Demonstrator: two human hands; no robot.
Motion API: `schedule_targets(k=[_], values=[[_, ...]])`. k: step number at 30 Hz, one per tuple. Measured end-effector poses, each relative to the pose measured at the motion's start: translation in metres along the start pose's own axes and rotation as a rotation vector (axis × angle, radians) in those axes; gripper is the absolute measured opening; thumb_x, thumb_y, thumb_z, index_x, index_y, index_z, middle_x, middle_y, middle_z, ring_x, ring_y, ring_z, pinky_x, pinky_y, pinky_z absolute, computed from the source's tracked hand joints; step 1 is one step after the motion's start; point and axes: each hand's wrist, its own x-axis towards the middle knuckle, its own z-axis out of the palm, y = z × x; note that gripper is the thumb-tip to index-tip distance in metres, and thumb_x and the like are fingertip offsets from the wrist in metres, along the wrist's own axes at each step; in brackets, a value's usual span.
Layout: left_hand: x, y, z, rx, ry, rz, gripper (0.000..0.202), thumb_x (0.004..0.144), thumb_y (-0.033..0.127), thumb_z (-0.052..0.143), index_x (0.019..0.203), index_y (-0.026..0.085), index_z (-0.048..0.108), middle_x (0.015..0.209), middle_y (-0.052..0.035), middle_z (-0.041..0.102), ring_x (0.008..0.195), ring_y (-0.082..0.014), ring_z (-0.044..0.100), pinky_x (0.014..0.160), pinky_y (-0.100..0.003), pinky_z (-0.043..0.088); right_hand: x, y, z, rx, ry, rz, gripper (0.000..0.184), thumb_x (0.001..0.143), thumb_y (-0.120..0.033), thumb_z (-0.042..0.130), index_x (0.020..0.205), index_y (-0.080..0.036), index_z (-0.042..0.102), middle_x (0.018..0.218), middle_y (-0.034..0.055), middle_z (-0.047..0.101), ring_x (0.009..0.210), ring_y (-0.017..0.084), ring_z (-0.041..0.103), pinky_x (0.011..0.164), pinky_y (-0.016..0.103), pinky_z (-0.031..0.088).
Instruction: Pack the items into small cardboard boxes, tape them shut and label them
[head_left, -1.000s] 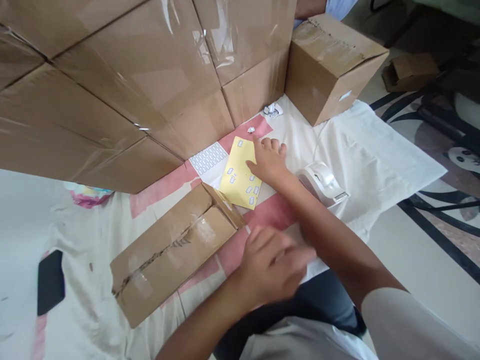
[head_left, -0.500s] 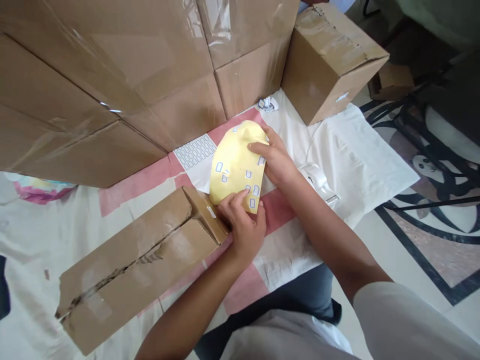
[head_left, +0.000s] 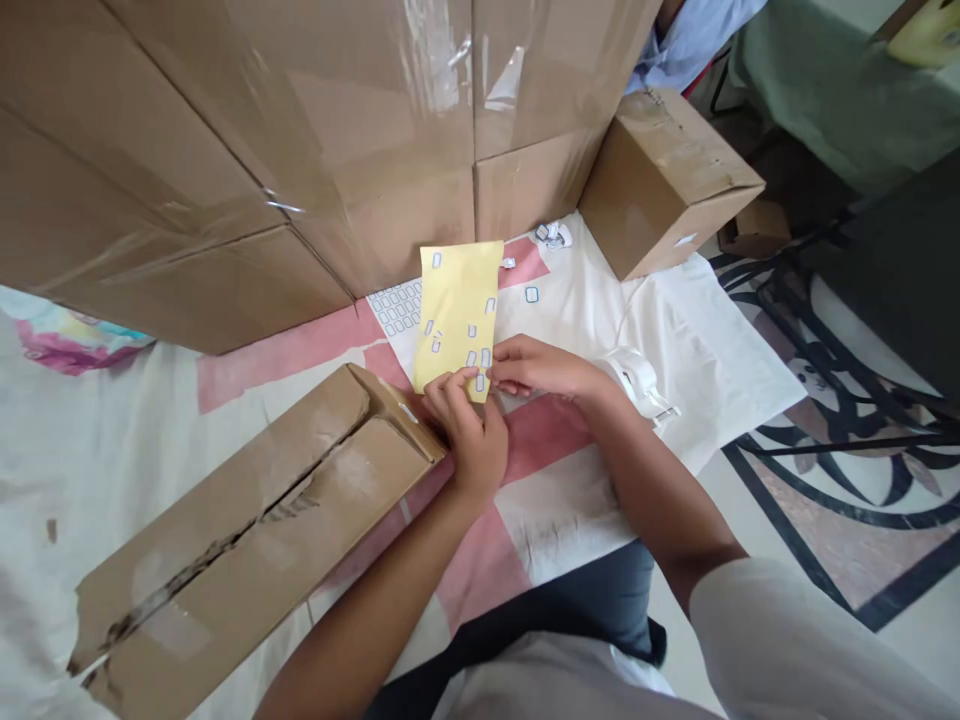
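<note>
In the head view, the right-hand grip [head_left: 536, 366] has dropped along the yellow sheet [head_left: 454, 295] to its lower right edge, fingers bunched, hold unclear; the left-hand grip [head_left: 474, 440] pinches the near end, the long axis running away.

We see the scene through one camera worn on the person's head, looking forward and steeply down. Nearest to us, at the bottom edge, are the dark trousers [head_left: 577, 595]; the forearms [head_left: 382, 595] run up from there to the left hand [head_left: 474, 445] and right hand [head_left: 540, 367] near mid-frame. Beyond, we face stacked cartons [head_left: 360, 130] across the upper left. Our view is wide, reaching patterned floor [head_left: 817, 530] at right and green cloth [head_left: 817, 90] at upper right.
</note>
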Motion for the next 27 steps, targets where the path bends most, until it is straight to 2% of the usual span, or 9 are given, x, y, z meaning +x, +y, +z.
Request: schedule_targets(k=[3, 7, 11, 18, 22, 27], values=[[-0.001, 0.002, 0.001, -0.029, 0.022, 0.009, 0.034, 0.09, 0.026, 0.069, 0.121, 0.022, 0.055, 0.119, -0.0099, 0.053, 0.117, -0.0275, 0.049, 0.105, -0.047, 0.04, 0.002, 0.003, -0.002, 0.052, 0.114, -0.052, 0.021, 0.084, -0.018, 0.055, 0.063, -0.017, 0.053, 0.056, -0.0041, 0.047, 0.052, 0.008, 0.038, 0.053, 0.024, 0.03], [-0.001, 0.001, 0.0, -0.063, 0.027, 0.002, 0.03, 0.096, 0.032, 0.063, 0.124, 0.023, 0.054, 0.12, -0.0095, 0.054, 0.119, -0.0265, 0.05, 0.106, -0.047, 0.04, 0.001, 0.001, -0.003, 0.061, 0.041, -0.166, 0.018, 0.086, -0.022, 0.054, 0.069, -0.018, 0.057, 0.061, -0.0035, 0.048, 0.057, 0.01, 0.039, 0.056, 0.026, 0.03], [0.0, 0.001, -0.001, -0.124, -0.006, -0.028, 0.028, 0.099, 0.036, 0.06, 0.124, 0.024, 0.057, 0.12, -0.0091, 0.054, 0.119, -0.0251, 0.051, 0.106, -0.044, 0.041, 0.0, -0.001, -0.002, 0.033, 0.039, -0.212, 0.015, 0.086, -0.021, 0.053, 0.072, -0.018, 0.057, 0.065, -0.0033, 0.049, 0.061, 0.011, 0.04, 0.059, 0.026, 0.032], [0.001, 0.001, 0.0, -0.121, -0.038, -0.093, 0.02, 0.097, 0.029, 0.06, 0.116, 0.025, 0.058, 0.117, -0.0071, 0.058, 0.112, -0.0237, 0.054, 0.102, -0.043, 0.041, 0.008, 0.006, 0.007, -0.04, 0.124, -0.075, 0.029, 0.092, -0.033, 0.055, 0.066, -0.018, 0.053, 0.062, -0.0035, 0.049, 0.061, 0.011, 0.042, 0.06, 0.027, 0.033], [0.001, 0.0, 0.002, -0.165, -0.03, -0.137, 0.02, 0.098, 0.022, 0.053, 0.117, 0.024, 0.055, 0.118, -0.0071, 0.059, 0.113, -0.0224, 0.054, 0.103, -0.042, 0.041, 0.013, 0.009, 0.012, -0.059, 0.144, -0.075, 0.028, 0.091, -0.03, 0.055, 0.065, -0.019, 0.051, 0.062, -0.0045, 0.047, 0.06, 0.01, 0.04, 0.059, 0.026, 0.031], [0.004, -0.002, 0.001, -0.203, 0.022, -0.179, 0.018, 0.101, 0.023, 0.048, 0.117, 0.024, 0.055, 0.12, -0.0081, 0.057, 0.117, -0.0208, 0.055, 0.105, -0.041, 0.044, 0.013, 0.008, 0.013, -0.126, 0.148, -0.11, 0.021, 0.089, -0.026, 0.056, 0.069, -0.018, 0.052, 0.064, -0.0055, 0.043, 0.062, 0.011, 0.038, 0.06, 0.026, 0.028]])
